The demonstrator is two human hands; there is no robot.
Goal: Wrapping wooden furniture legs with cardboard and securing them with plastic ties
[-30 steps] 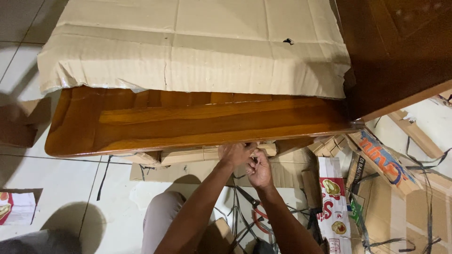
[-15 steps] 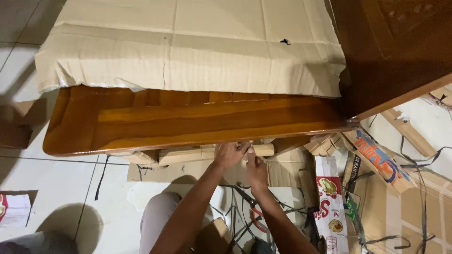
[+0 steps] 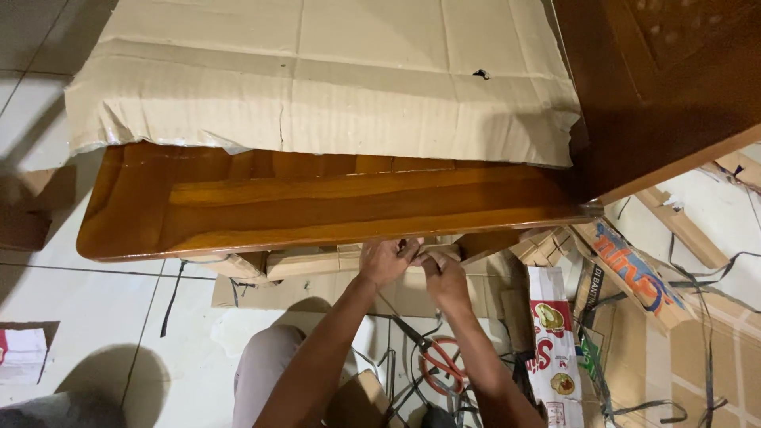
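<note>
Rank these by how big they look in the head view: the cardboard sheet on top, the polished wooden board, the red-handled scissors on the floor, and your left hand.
1. Cardboard sheet, largest.
2. Polished wooden board.
3. Red-handled scissors and left hand look about alike; the scissors are partly hidden among straps, so I won't rank them.

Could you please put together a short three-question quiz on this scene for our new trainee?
1. True or false: a cardboard sheet covers part of the varnished wooden top.
2. Where do the left hand and right hand work?
A. on the sheet
B. under the top's near edge
3. What red-handled tool lies on the floor by the right forearm?

Key:
1. True
2. B
3. Scissors
</note>
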